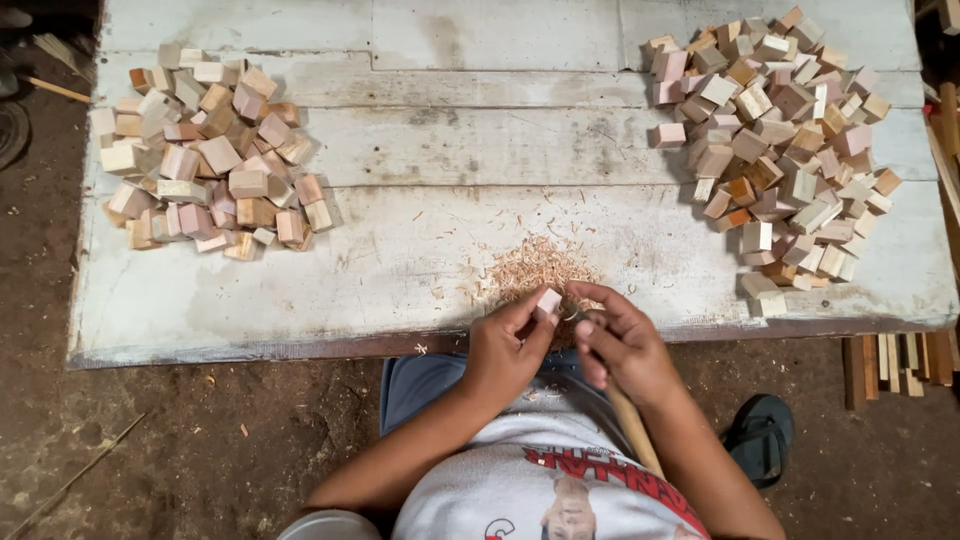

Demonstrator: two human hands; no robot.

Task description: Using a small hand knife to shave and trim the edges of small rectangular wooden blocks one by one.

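**Whittling a small wood block at the tabletop edge**

Left hand (505, 350) pinched a small pale wood block (549, 300) betw. thumb & fingertips, held just past the near edge of the tabletop (480, 130), right below the heap of shavings (535, 268). Right hand (625, 345) was clenched round a tool w/ a long wooden handle (632, 428) that ran back toward the person's lap; its working end met the block, but the blade itself was too small & hidden to make out.

Taking the shavings heap as landmark: a pile of pinkish-tan blocks (205, 150) lay well to its left & farther up, a bigger pile of mixed blocks (780, 140) well to its right & farther up. Block in hand sat just nearer the person than the heap, almost touching it.

Judged from this, doing the cut well called for:
- firm pinch low on the block, fingertips kept clear of the edge being cut
- short, shallow strokes, so the block didn't split
- tool hand braced close to the other hand for control, as it was here
- work kept over the heap, so waste dropped in one spot.

Main risk, as I judge it: a slip toward the left thumb, since the hands were nearly touching.
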